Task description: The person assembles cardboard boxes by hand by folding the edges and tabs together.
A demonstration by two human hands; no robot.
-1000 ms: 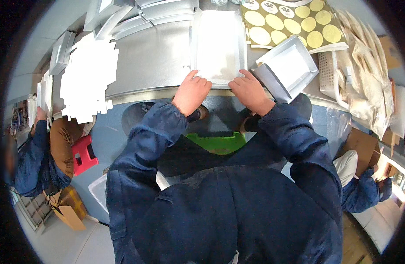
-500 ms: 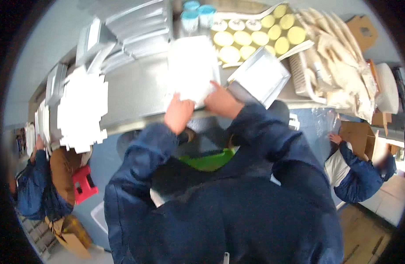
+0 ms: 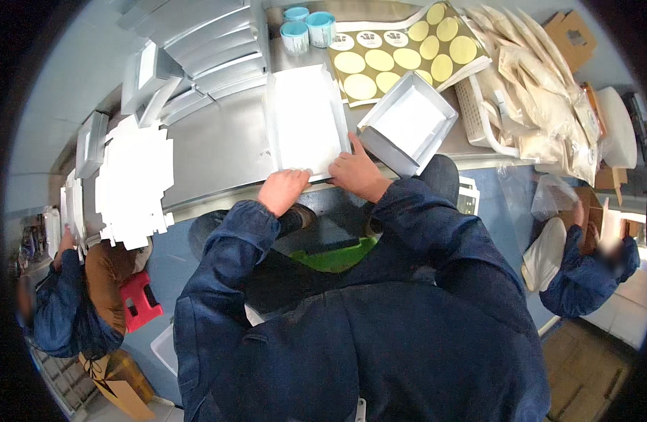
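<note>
Drawn closer, left hand (image 3: 284, 191) and right hand (image 3: 360, 174) touch the white box (image 3: 306, 119), near side, grip unclear; likely light, hold its corners

packing workshop | metal bench (image 3: 218, 144) | stacked grey boxes (image 3: 221, 53) | flat white blanks (image 3: 135, 179) | sticker sheet (image 3: 388, 60) | co-workers (image 3: 582, 278) either side

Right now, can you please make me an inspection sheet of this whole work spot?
Surface: metal worktop, shiny.
Job's things: shallow white box; open grey box to its right.
Clutter: sticker sheet, three blue-topped cylinders, flat white card blanks.
Hands: left hand at the white box's near edge, right hand at its near right corner; grip unclear.
Cables: nothing seen.
Surroundings: one person at left by a red plastic stool, another person at right.
</note>
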